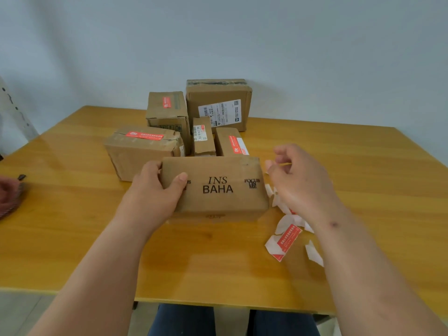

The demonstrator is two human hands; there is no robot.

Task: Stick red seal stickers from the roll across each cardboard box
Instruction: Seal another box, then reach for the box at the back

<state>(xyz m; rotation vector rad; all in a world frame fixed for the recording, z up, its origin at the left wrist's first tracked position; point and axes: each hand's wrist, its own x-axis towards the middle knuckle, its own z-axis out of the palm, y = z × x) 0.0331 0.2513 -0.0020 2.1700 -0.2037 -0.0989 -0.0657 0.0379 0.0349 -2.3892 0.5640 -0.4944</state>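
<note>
At the far left edge of the table [72, 226], another person's hand [8, 197] rested, blurred, with something small and dark [21, 177] just beside it — too unclear to name. Moving right, a wide box [143, 151] lay on its side with a red sticker [144, 135] across its top seam. Behind it stood a taller box [167, 112], also carrying a red sticker [166, 102]. Now the left hand [157, 190]: it gripped the left end of the printed box [215, 187] at centre, thumb pressed on the front face, fingers wrapped round the end. That box bore no sticker on the faces in view. Behind it sat a narrow box [203, 141] with a white label, then a big box [218, 103] against the wall with a shipping label, then a small box [230, 141] with a red sticker [234, 144] down its top. On to the right hand [298, 175]: it hovered just beside the printed box's right end, fingers loosely curled, nothing clearly held. Below that hand, white backing scraps [286, 224] lay scattered on the table, and among them a loose red sticker [287, 237] on its backing.
</note>
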